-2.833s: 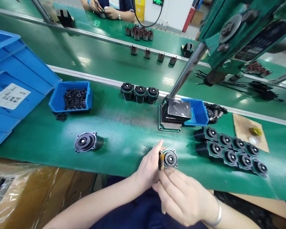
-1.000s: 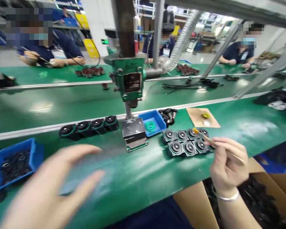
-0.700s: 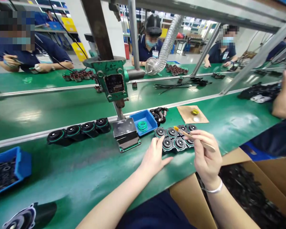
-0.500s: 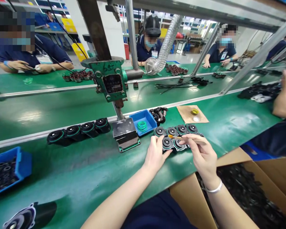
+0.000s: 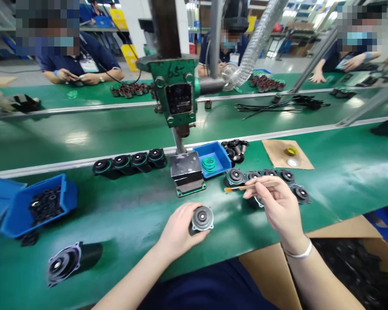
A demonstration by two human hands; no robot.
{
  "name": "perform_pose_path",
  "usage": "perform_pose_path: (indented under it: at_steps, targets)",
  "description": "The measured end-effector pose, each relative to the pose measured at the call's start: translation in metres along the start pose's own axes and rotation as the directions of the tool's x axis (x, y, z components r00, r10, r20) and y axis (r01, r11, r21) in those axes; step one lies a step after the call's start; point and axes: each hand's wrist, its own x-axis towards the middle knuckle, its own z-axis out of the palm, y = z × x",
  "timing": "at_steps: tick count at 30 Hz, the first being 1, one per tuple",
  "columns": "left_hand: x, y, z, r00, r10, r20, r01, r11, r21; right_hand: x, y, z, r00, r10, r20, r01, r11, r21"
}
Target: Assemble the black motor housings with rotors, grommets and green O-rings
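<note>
My left hand (image 5: 180, 228) is closed round a black motor housing (image 5: 203, 218) with a round ribbed top, at the middle of the green bench. Between the fingers of my right hand (image 5: 274, 202) is a small brush (image 5: 245, 187), its orange bristles pointing left. Behind and under that hand stands a group of similar housings (image 5: 235, 176), partly hidden by it. A single housing (image 5: 64, 263) lies tilted on its side at the lower left.
A green press (image 5: 176, 92) rises above a metal block (image 5: 186, 168). Beside it, a blue tray (image 5: 213, 172) holds green rings (image 5: 209, 164). Several housings (image 5: 129, 163) line the back left, near a blue bin (image 5: 67, 193). Cardboard (image 5: 278, 159) carries a yellow cup (image 5: 291, 150). Co-workers sit opposite.
My left hand has moved left, away from the group, with one housing in it. My right hand keeps the brush near the group. The view has shifted.
</note>
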Motion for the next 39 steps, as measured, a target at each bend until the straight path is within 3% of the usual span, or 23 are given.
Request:
perform_pose_path:
  at_steps: [3, 6, 10, 14, 19, 23, 30, 39]
  targets:
    - [-0.037, -0.016, -0.014, 0.984, -0.169, -0.048, 0.163, 0.979, -0.121, 0.002, 0.006, 0.021, 0.983, 0.053, 0.178, -0.061, 0.997, 0.041]
    - [-0.059, -0.019, -0.008, 0.957, -0.275, -0.095, 0.229, 0.913, -0.337, 0.003, 0.007, 0.049, 0.945, 0.049, 0.322, -0.07, 0.996, 0.052]
    - [-0.067, -0.016, 0.01, 0.927, -0.338, -0.162, 0.229, 0.853, -0.469, 0.003, 0.005, 0.08, 0.861, -0.001, 0.508, -0.046, 0.996, 0.079]
    - [-0.069, -0.017, 0.016, 0.918, -0.354, -0.178, 0.231, 0.843, -0.486, 0.006, 0.006, 0.093, 0.762, 0.022, 0.648, -0.066, 0.997, 0.043]
    - [-0.068, -0.018, 0.014, 0.93, -0.328, -0.168, 0.208, 0.844, -0.494, 0.009, 0.01, 0.096, 0.72, 0.09, 0.688, -0.091, 0.995, -0.034]
    - [-0.066, -0.017, 0.012, 0.938, -0.309, -0.159, 0.196, 0.849, -0.491, 0.011, 0.012, 0.097, 0.697, 0.102, 0.71, -0.042, 0.994, -0.101]
    - [-0.066, -0.018, 0.013, 0.94, -0.3, -0.162, 0.192, 0.86, -0.473, 0.018, 0.002, 0.095, 0.634, 0.004, 0.773, 0.26, 0.941, -0.218]
    - [-0.066, -0.013, 0.019, 0.929, -0.317, -0.193, 0.216, 0.884, -0.414, 0.003, -0.015, 0.087, 0.62, -0.142, 0.772, 0.548, 0.783, -0.295]
